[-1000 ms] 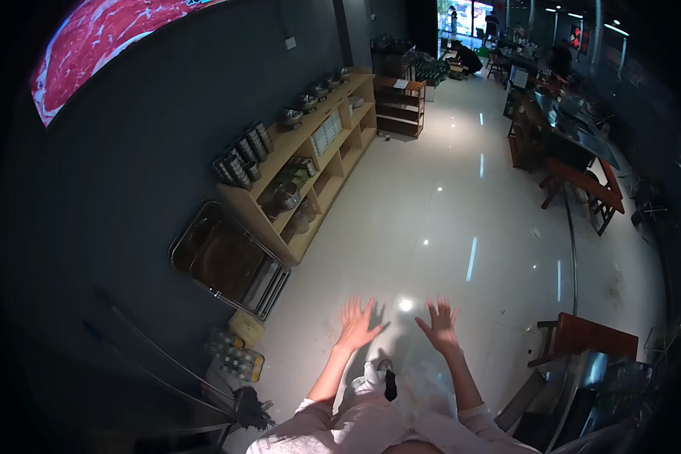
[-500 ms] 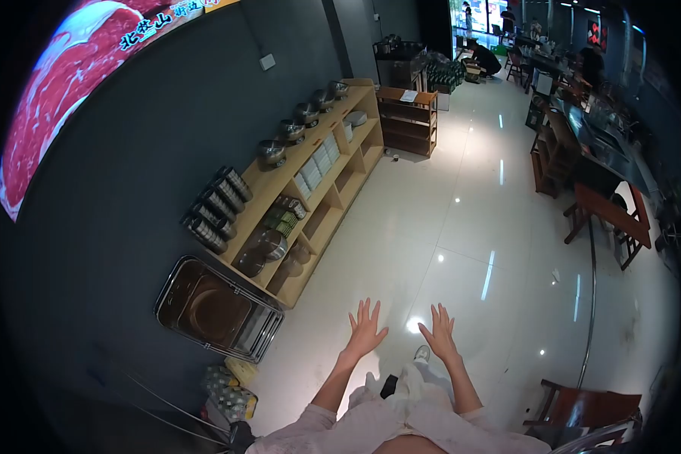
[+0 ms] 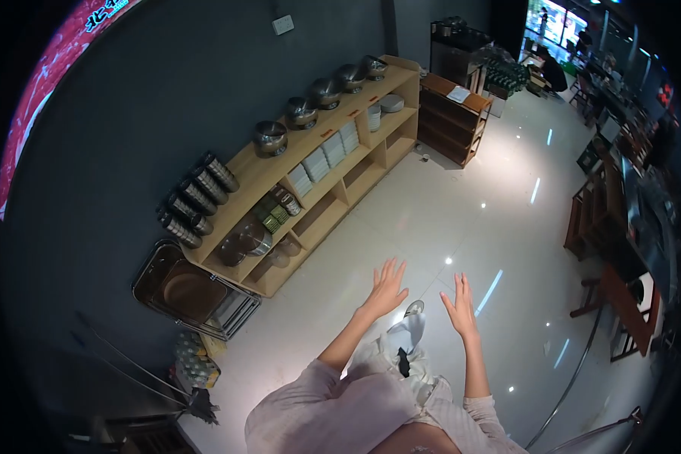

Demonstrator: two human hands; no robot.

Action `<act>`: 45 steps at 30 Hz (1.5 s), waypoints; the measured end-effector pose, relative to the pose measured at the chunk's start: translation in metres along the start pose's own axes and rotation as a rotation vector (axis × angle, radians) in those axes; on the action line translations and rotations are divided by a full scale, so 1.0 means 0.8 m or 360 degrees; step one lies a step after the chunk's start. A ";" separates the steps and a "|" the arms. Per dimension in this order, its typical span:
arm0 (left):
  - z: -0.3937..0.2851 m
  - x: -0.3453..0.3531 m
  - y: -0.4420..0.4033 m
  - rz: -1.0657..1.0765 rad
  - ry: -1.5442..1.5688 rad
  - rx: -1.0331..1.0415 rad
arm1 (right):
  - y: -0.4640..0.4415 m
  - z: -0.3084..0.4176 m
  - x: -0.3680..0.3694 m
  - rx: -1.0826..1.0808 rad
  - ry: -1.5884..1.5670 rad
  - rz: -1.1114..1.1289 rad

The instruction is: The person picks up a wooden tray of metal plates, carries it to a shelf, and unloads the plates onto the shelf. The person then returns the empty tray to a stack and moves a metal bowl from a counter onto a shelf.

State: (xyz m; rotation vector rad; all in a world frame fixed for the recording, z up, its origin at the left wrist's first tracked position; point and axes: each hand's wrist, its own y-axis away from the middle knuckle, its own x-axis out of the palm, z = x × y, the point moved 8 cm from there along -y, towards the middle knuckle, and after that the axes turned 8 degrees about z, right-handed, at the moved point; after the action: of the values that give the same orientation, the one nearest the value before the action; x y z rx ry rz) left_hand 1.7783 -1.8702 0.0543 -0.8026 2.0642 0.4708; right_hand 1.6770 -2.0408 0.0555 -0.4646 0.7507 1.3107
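Observation:
My left hand [image 3: 387, 288] is held out over the glossy tiled floor [image 3: 401, 250], its fingers apart and nothing in it. To the right, my right hand [image 3: 460, 306] is stretched out too, holding nothing. Neither hand touches anything. Below and between them a shoe [image 3: 415, 307] shows at the end of my light trouser leg. Nearest on the left stands a low wooden shelf unit [image 3: 327, 203]. On its top are several round metal pots [image 3: 271, 139] and dark racks of cylindrical stacks [image 3: 204, 188]. Stacked white items [image 3: 315, 165] fill one compartment.
Folded chairs [image 3: 178, 287] lean by the shelf's near end. A dark brown shelf [image 3: 450, 121] stands beyond it. Wooden furniture [image 3: 620, 303] and a curved metal rail [image 3: 583, 371] line the right side. A person [image 3: 554, 73] crouches far back.
My view has turned left and moved nearer the wooden shelf unit. Both hands sit higher in the view and remain stretched out. The floor and right-hand furniture have shifted rightward.

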 end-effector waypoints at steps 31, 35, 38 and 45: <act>-0.127 0.043 -0.996 -0.0002 0.0065 -0.0182 | -0.780 -0.414 -0.514 -0.0187 0.0235 -0.0016; -0.119 0.054 -1.143 -0.0060 0.0039 -0.0104 | -0.887 -0.473 -0.577 -0.0146 0.0199 -0.0059; -0.121 0.044 -1.272 -0.0112 0.0207 0.0063 | -0.980 -0.521 -0.625 -0.0094 0.0088 -0.0118; -0.152 -0.012 -1.529 -0.0262 0.0303 0.0246 | -1.187 -0.572 -0.746 -0.0025 0.0040 -0.0155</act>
State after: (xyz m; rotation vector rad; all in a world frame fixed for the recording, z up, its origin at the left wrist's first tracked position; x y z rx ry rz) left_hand 2.5554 -2.8220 0.0848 -0.9444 2.1556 0.1466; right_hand 2.4474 -2.9756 0.0736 -0.5245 0.7304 1.2227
